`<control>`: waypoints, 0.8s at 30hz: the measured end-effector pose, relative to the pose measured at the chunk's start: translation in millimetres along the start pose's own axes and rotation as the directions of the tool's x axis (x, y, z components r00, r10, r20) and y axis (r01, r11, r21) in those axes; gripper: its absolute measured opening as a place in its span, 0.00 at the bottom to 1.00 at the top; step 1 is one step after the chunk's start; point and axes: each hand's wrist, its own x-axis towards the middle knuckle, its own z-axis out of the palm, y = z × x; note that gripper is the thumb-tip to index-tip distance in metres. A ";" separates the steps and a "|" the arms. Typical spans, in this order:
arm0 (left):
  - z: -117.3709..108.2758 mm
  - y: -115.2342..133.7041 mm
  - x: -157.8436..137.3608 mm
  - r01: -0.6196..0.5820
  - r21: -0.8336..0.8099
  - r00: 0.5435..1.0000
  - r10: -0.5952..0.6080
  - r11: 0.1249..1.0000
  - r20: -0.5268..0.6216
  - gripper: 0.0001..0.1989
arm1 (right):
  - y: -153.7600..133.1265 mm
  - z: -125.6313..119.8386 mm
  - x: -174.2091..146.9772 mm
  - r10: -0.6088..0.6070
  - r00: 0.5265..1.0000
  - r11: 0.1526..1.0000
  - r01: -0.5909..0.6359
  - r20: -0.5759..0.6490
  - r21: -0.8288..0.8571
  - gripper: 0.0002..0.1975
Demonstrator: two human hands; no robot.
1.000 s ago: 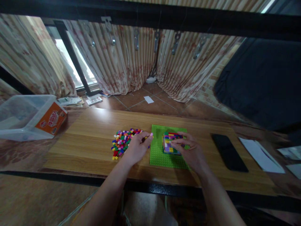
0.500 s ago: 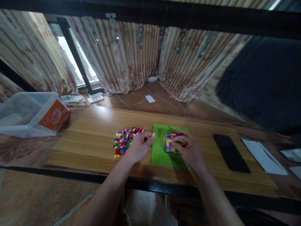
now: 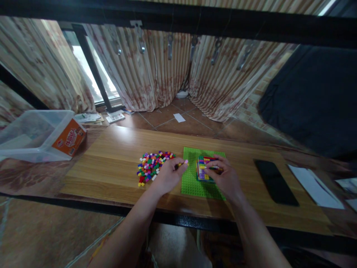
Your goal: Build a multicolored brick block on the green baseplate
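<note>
My left hand (image 3: 169, 175) is closed in a pinch on small toy bricks, a pink brick (image 3: 186, 162) showing at the fingertips with a bit of yellow beside it. It is held between the loose brick pile (image 3: 149, 165) and the green baseplate (image 3: 191, 186). On the baseplate stands a low block of multicoloured bricks (image 3: 201, 175), with purple, yellow, red and white on top. My right hand (image 3: 227, 178) reaches over it from the right, thumb and forefinger pinched on a small yellow brick (image 3: 202, 167) at its top. The right hand hides much of the block's right side.
A black phone (image 3: 276, 182) and white paper (image 3: 315, 186) lie right of the baseplate. At the far left stands a clear plastic bin (image 3: 41, 149) with an orange label. Booklets (image 3: 115, 118) lie beyond the wooden board (image 3: 106, 163). A black bar (image 3: 178, 15) crosses overhead.
The whole view has shifted slightly, so things sit a little further right. Both hands keep nearly the same pose and place over the board.
</note>
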 end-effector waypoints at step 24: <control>9.6 6.8 -4.4 -0.173 0.144 0.975 0.149 0.974 0.162 0.12 | -43.7 11.2 -14.1 -0.091 0.989 0.995 0.086 0.119 0.046 0.10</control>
